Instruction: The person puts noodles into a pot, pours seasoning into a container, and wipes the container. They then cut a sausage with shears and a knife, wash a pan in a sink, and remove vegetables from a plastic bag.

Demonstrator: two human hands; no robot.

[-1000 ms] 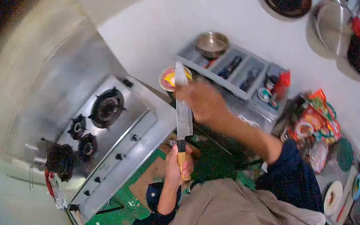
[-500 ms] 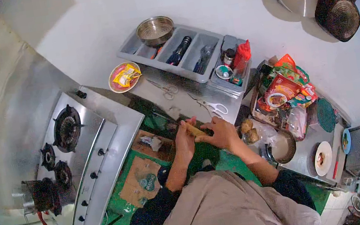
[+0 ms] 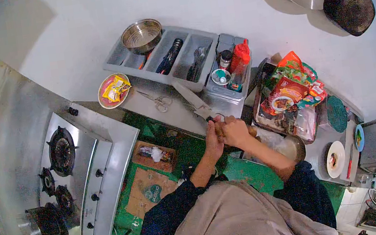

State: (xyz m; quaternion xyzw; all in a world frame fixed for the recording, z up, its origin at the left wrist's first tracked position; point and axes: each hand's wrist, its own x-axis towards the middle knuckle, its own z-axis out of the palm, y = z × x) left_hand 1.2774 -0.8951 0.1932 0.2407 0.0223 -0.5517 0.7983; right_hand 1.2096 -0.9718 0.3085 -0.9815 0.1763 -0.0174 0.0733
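My left hand (image 3: 214,141) is closed around a brownish piece that looks like a potato (image 3: 219,131), mostly covered by the fingers. Against it, my right hand (image 3: 238,133) is closed too. A broad knife blade (image 3: 189,95) points up and away from the hands over the metal counter; its handle is hidden, seemingly in my right hand's fingers. White-handled scissors (image 3: 216,113) lie just beyond the fingertips, partly covered. Another brown potato (image 3: 252,131) shows behind my right hand, beside a clear plastic bag (image 3: 270,139).
Beyond the hands stands a grey cutlery tray (image 3: 113,65) bearing a steel pan (image 3: 142,35). Metal scissors (image 3: 159,102) and a bowl of yellow packets (image 3: 114,90) lie left. A gas stove (image 3: 84,151) is at left. Food packets (image 3: 289,88) and a white plate (image 3: 335,159) are right.
Both hands have moved right and closer together. The knife blade now shows plainly past the fingers. The yellowish-brown piece between the hands is more covered. The view has shifted slightly.
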